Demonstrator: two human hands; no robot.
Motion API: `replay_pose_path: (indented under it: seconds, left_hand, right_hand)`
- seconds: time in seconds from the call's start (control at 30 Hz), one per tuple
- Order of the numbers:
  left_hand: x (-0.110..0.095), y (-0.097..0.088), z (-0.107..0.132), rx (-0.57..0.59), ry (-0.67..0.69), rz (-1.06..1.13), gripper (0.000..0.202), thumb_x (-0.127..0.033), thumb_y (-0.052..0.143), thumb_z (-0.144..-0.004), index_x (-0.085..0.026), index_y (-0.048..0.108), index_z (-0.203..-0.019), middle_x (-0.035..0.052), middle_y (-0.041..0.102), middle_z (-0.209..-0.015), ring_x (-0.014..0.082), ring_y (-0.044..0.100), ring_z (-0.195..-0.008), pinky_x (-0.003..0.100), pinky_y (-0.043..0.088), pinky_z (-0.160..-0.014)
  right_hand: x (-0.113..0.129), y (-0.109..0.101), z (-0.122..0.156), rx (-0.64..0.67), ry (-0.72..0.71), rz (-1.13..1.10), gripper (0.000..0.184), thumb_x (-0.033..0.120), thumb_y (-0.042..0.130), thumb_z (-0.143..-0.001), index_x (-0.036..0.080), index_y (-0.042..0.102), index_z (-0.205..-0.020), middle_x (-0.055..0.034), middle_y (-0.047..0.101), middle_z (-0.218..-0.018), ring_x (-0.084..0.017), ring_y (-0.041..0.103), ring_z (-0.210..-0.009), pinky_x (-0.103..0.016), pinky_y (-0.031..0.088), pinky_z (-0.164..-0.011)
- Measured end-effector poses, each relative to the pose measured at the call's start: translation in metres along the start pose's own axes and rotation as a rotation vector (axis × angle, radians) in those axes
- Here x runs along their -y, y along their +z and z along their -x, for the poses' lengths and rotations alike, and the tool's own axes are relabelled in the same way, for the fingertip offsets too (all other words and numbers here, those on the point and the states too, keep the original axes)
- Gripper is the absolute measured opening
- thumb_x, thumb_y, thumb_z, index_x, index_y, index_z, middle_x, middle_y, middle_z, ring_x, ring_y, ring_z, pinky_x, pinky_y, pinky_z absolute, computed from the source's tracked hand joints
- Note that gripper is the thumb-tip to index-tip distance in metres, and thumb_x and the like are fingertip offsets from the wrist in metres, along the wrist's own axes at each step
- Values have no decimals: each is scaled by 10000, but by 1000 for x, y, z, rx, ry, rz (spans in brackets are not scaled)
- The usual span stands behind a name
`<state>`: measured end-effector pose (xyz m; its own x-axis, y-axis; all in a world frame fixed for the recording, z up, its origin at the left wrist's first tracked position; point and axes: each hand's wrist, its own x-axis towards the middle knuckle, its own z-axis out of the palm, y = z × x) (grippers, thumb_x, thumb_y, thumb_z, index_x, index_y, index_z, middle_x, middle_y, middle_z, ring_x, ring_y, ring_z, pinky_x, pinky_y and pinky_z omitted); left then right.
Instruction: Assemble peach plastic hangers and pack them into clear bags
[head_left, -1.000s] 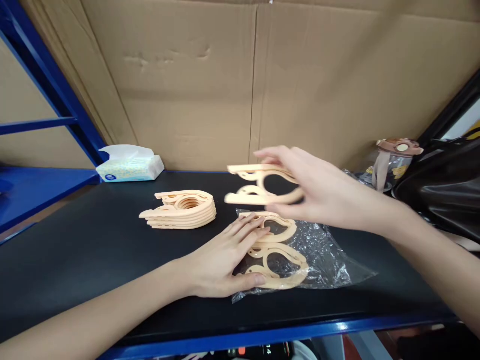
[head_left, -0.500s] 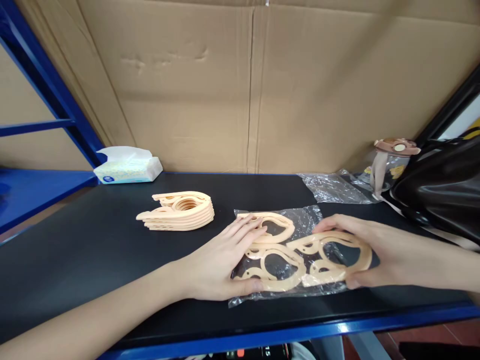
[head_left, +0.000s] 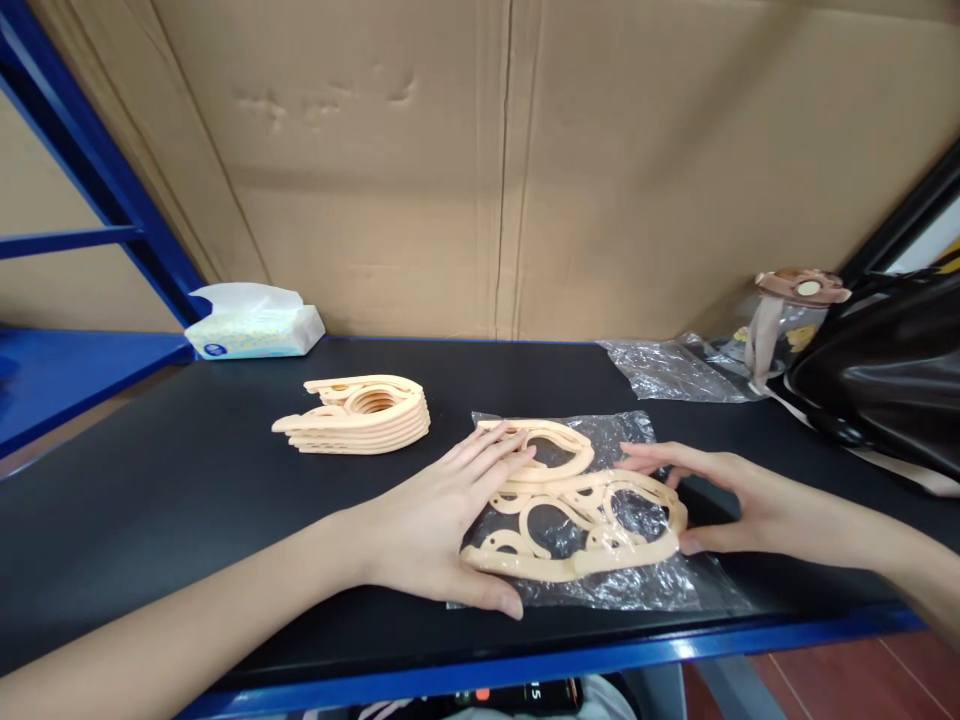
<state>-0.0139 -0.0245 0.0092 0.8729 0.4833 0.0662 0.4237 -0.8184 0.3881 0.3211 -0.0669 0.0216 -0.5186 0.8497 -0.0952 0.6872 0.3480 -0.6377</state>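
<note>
Several peach folding clothes hangers [head_left: 634,555] lie folded on or in a clear plastic bag [head_left: 630,592] near the table's front edge; I cannot tell which of them are inside it. My left hand [head_left: 439,520] rests on the left part of the bag and hangers, fingers stretched out and thumb spread. At the right end of the rightmost hanger is my right hand [head_left: 727,500], its fingers apart and curved, the thumb by the hanger's lower end and the index finger over the bag. To the left, more folded hangers are piled in a neat stack [head_left: 367,425].
A tissue pack [head_left: 255,325] stands at the back left of the black table [head_left: 187,480]. Another clear bag [head_left: 667,370] lies at the back right, beside a drinking bottle [head_left: 787,325] and a black bag [head_left: 885,370]. Cardboard [head_left: 375,200] closes off the back.
The rightmost hanger has moved left, closer to the others, and now overlaps the lower one. My right hand has loosened from it and drawn its fingers apart. My left hand stays in place.
</note>
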Motion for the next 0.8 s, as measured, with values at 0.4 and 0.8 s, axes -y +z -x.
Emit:
replay_pose_path:
  seconds: [0.4, 0.8]
  left_hand:
    - [-3, 0, -1, 20, -55, -37, 1085, -709, 606, -712, -88, 170, -1487, 172, 117, -1560, 324, 37, -1443, 535, 109, -1157]
    - [-4, 1, 1, 5, -56, -27, 1033, -610, 651, -734, -101, 161, -1488, 172, 161, -1553, 327, 65, -1440, 555, 135, -1148]
  right_hand:
    - [23, 23, -13, -37, -55, -62, 653, 417, 669, -808, 396, 380, -1393, 1, 614, -1244, -242, 581, -1079, -420, 458, -937]
    - [32, 40, -28, -151, -99, -2, 715, 469, 713, -753, 339, 376, -1370, 10, 632, -1027, -192, 582, -982, -357, 438, -904]
